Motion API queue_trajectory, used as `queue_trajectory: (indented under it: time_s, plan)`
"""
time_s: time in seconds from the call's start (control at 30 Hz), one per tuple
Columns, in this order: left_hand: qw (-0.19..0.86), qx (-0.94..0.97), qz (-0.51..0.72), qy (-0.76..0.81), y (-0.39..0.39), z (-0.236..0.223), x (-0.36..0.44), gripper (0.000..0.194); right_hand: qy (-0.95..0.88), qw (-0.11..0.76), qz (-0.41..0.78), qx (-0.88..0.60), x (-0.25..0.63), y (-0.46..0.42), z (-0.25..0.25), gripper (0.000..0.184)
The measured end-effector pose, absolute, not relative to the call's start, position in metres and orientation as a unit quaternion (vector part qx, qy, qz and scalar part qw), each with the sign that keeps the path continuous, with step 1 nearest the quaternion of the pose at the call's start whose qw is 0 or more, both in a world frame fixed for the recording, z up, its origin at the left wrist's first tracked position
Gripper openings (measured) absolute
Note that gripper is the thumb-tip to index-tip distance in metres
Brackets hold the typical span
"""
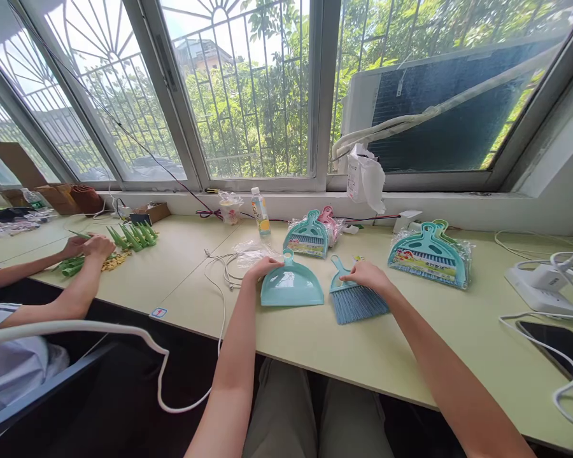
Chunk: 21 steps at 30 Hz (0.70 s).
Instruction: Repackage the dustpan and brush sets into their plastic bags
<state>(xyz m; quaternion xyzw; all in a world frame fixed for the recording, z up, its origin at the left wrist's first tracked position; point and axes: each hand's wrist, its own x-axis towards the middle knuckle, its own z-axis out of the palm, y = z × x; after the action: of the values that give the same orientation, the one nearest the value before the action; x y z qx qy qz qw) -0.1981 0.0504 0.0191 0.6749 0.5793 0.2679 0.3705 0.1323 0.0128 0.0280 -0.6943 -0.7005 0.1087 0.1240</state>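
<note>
A light teal dustpan (292,286) lies on the table in front of me, its ringed handle pointing toward the window. My left hand (263,270) grips its left side near the handle. Just to the right is a matching hand brush (358,304) with blue-grey bristles spread toward me. My right hand (367,276) is closed on the brush where the handle meets the head, and covers part of it. A small gap separates dustpan and brush.
Wrapped dustpan sets (310,235) stand behind, and more wrapped sets (430,254) at right. A bottle (261,213), crumpled plastic (255,253) and a white cable (222,270) lie nearby. A power strip (544,289) and phone (556,350) are far right. At left, a co-worker's hands (93,245) handle green pieces.
</note>
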Motion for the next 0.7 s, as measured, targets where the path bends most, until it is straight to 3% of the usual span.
queue_trajectory:
  time_s: [0.13, 0.43, 0.7]
  plan:
    - [0.371, 0.705, 0.251, 0.55, 0.049, 0.022, -0.198, 0.039, -0.697, 0.069, 0.127, -0.703, 0.12, 0.011, 0.027, 0.039]
    - [0.323, 0.703, 0.279, 0.568, 0.059, 0.012, -0.196, 0.038, -0.676, 0.076, 0.064, -0.73, 0.107, 0.003, 0.025, 0.029]
    - [0.287, 0.703, 0.274, 0.59, 0.072, -0.003, -0.196, 0.038, -0.644, 0.139, -0.021, -0.752, 0.112, 0.009, 0.018, 0.039]
